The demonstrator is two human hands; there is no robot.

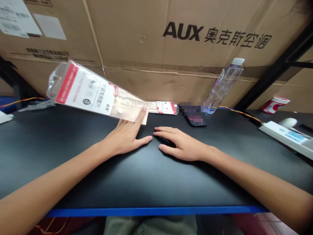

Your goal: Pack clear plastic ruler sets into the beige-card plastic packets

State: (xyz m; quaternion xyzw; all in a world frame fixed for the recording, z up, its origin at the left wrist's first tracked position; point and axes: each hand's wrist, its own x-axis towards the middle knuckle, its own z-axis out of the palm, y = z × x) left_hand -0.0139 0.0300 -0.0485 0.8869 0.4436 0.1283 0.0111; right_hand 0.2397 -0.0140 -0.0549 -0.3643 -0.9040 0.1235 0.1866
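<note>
My left hand (127, 138) rests on the black table (73, 153) and holds the near end of a clear ruler package (90, 93) with a red and white label. The index finger lies on top of it and the other fingers show beneath the plastic. The package's far end tilts up to the left, off the table. My right hand (182, 145) lies flat on the table beside the left hand, fingers stretched out, holding nothing. A second similar package (166, 107) lies flat just beyond, against the cardboard.
Big cardboard cartons (151, 55) wall off the back. A clear water bottle (221, 88) leans there beside a dark phone (195, 118). At the right are a white power strip (286, 136), a red cup (275, 105) and a black frame post (274, 71). Cables (22, 101) lie far left.
</note>
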